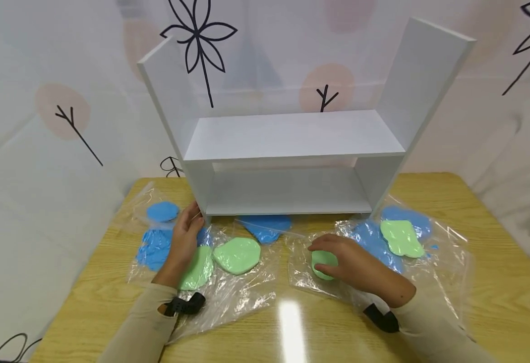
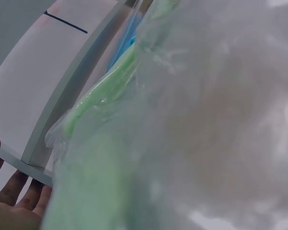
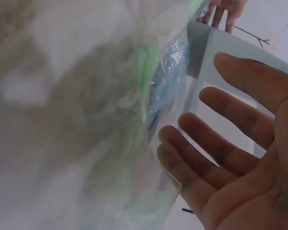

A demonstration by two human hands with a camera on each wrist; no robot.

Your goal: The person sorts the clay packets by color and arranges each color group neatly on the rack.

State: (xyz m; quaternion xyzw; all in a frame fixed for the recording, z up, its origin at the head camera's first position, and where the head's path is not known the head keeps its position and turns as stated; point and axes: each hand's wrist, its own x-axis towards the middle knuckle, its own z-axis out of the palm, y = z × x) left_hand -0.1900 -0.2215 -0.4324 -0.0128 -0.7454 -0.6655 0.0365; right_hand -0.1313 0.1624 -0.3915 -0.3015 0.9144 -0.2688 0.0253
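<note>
Both shelves of the white rack (image 1: 292,136) are bare. The right hand (image 1: 351,264), fingers loosely spread, rests over a green clay piece (image 1: 322,263) at lower centre; the left hand (image 1: 184,242), fingers relaxed, touches the rack's leg. It seems all clay remains on the table (image 1: 496,302).

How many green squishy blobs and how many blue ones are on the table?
Green blobs: 4
Blue blobs: 5
Total: 9, though the plastic sheets and the hands may hide more.
</note>
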